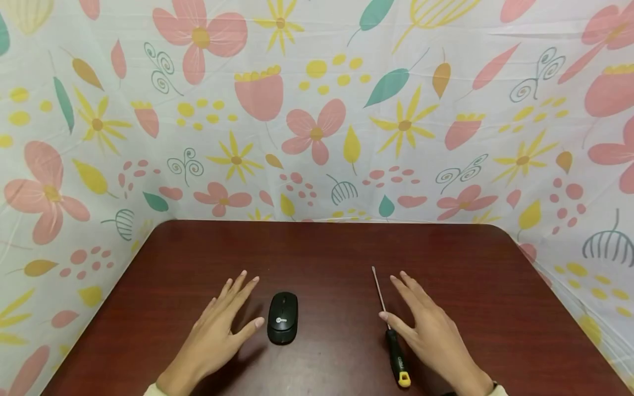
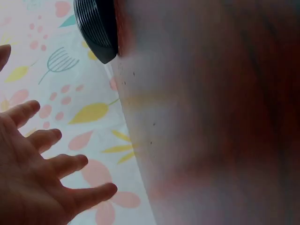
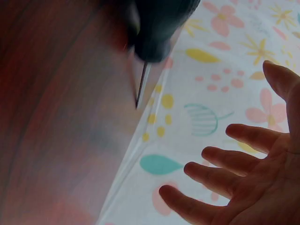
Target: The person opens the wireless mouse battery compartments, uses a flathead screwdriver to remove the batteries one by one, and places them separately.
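A black computer mouse [image 1: 283,319] lies on the dark red-brown table, just right of my left hand [image 1: 218,324]. That hand is spread, its thumb pointing toward the mouse and holding nothing. In the left wrist view the mouse's ribbed side [image 2: 97,28] shows at the top, apart from the spread fingers [image 2: 70,165]. A flathead screwdriver [image 1: 396,355] with a black and yellow handle lies beside my right hand [image 1: 436,330], its shaft pointing away from me. The right hand's fingers are straight and grip nothing; its thumb overlaps the shaft in the head view. The right wrist view shows the screwdriver handle [image 3: 161,23] blurred.
The table [image 1: 327,253] has rounded far corners. Behind it and along both sides hangs a white cloth [image 1: 317,82] printed with pink, yellow and green flowers and leaves. Between the mouse and the screwdriver runs a stretch of bare tabletop.
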Demonstrator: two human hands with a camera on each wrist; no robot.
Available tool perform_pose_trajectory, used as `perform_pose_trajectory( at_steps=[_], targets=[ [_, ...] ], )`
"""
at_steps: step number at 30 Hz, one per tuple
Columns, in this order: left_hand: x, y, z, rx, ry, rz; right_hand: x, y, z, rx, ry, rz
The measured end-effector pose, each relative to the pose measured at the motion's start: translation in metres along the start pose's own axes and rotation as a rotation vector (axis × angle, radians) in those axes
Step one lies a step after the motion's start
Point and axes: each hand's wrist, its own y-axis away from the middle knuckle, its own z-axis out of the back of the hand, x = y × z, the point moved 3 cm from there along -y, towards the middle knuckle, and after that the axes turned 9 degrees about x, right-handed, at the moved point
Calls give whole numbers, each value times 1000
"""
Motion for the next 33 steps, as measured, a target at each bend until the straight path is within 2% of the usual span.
perform_pose_trajectory(
  at_steps=[7,12,16,20,24,33],
  targets=[
    [-1,-1,-3,80,101,7,18,-5,-7,-1,-97,65],
    [1,-4,-4,97,96,-17,32,-12,-21,2,-113,137],
    [4,-6,-5,97,29,-74,45,-19,-35,65,-104,168],
    [7,-8,-6,88,-44,-131,58,-27,-46,151,-133,164],
    [8,-10,-7,112,-77,-169,72,-32,-55,205,-161,181],
    [6,-17,-5,202,4,-205,95,-39,-73,287,-248,223]
  ],
)
